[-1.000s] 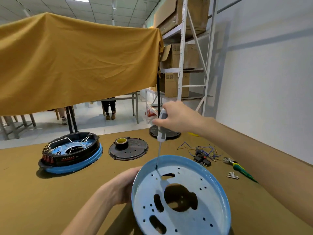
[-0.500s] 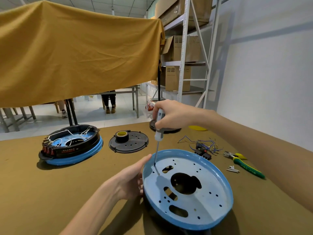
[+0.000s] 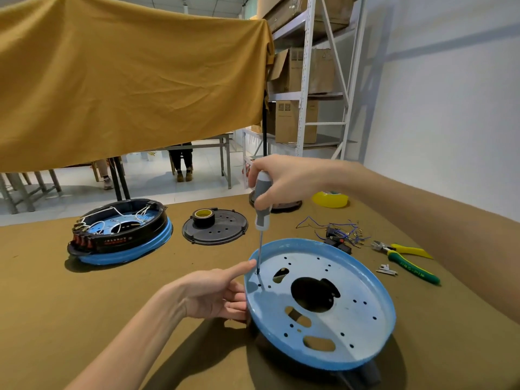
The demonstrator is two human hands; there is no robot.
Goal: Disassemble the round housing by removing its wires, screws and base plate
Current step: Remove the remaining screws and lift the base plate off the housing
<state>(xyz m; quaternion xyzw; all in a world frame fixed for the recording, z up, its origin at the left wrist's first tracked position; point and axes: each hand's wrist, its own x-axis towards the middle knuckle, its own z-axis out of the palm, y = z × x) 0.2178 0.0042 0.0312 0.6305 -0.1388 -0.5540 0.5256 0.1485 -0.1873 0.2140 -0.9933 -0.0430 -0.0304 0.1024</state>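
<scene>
The right hand [image 3: 284,178] gripped the upright screwdriver [image 3: 262,209], and should have kept it plumb while the left hand [image 3: 213,294], fingers spread, braced the blue base plate [image 3: 365,280].

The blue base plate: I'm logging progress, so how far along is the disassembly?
Done: loose wires lie on the table by the pliers.
In hand: the right hand holds the screwdriver upright, tip at a hole near the blue base plate rim, which the left hand steadies.
Left: freeing the plate; a second wired housing sits untouched.
</scene>
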